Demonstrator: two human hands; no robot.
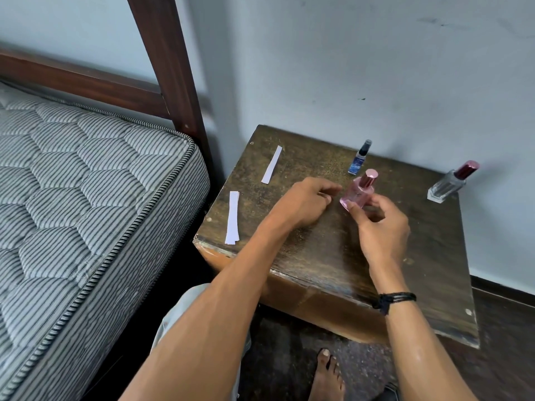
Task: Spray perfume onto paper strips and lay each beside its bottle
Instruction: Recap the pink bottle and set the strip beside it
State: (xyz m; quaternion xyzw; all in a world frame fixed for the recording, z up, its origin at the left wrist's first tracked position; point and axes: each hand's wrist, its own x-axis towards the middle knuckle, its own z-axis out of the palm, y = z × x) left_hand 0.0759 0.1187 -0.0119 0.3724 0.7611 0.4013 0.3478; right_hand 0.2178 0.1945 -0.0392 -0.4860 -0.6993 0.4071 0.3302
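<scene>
My right hand grips a pink perfume bottle with a pink cap, tilted, near the middle of the worn wooden table. My left hand rests on the table just left of the bottle, fingers curled; whether it pinches a strip I cannot tell. A small blue bottle with a black cap stands behind the pink one. A clear bottle with a dark red cap stands at the back right. One white paper strip lies at the back left, and a small stack of strips lies near the left edge.
A striped mattress on a dark wooden bed frame lies close to the table's left side. A pale wall runs behind the table. My bare foot is on the dark floor below the table's front edge.
</scene>
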